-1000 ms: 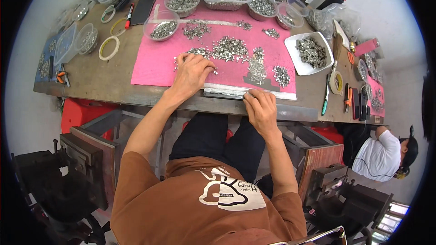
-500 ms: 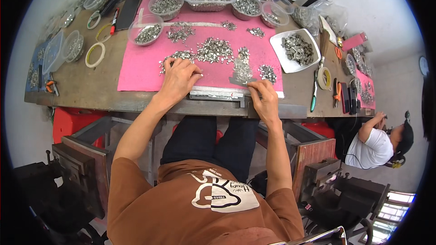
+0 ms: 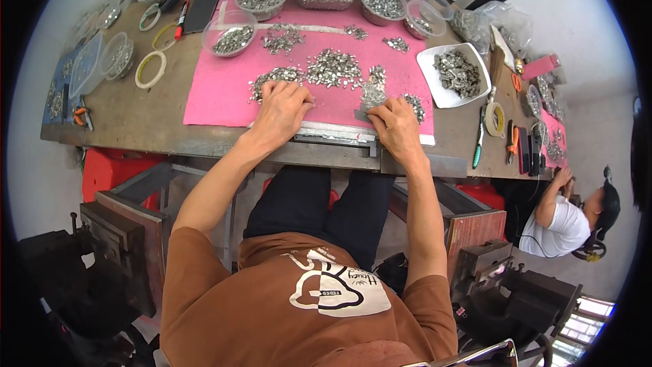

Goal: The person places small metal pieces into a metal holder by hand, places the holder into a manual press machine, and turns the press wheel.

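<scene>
Across the pink mat [image 3: 217, 102], loose silver heaps [image 3: 334, 68] suggest plenty remains; how much is finished, I cannot tell. A dark fixture [image 3: 329, 141] lies along its near edge. The left hand [image 3: 282, 110] and right hand [image 3: 396, 126] arch palm-down above, fingertips drawn together; whether either pinches a piece is unclear.

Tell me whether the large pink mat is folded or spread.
Spread: the large pink mat lies open across the tabletop, its broad surface showing, with small silvery pieces heaped on it.
</scene>
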Tool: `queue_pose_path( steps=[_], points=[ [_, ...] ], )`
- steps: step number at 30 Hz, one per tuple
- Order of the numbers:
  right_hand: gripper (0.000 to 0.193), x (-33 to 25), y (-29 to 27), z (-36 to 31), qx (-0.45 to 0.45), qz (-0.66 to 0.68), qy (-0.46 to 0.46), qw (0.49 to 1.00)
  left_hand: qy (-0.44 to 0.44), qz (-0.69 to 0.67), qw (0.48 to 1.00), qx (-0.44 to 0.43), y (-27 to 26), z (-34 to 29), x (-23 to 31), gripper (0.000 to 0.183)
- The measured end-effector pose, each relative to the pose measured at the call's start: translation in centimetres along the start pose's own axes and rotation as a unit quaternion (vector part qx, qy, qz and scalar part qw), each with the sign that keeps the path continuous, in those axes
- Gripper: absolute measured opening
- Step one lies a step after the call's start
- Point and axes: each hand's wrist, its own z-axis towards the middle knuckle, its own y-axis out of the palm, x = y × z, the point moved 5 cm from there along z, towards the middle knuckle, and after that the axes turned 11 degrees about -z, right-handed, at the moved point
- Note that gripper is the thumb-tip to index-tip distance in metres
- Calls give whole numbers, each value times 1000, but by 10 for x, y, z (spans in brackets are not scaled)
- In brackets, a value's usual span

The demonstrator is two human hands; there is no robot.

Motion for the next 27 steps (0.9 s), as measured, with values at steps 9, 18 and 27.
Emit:
queue_pose_path(
  steps=[9,18,27],
  points=[
    [8,-11,-6,-7,52,86,66,993,-25,-186,982,8,13,-24,45,6],
    [4,-30,-16,-43,56,213,169,961,55,-120,991,22,20,-22,57,11],
    [8,-44,-8,-46,52,203,117,971,67,-82,994,19,26,-26,64,13]
  ],
)
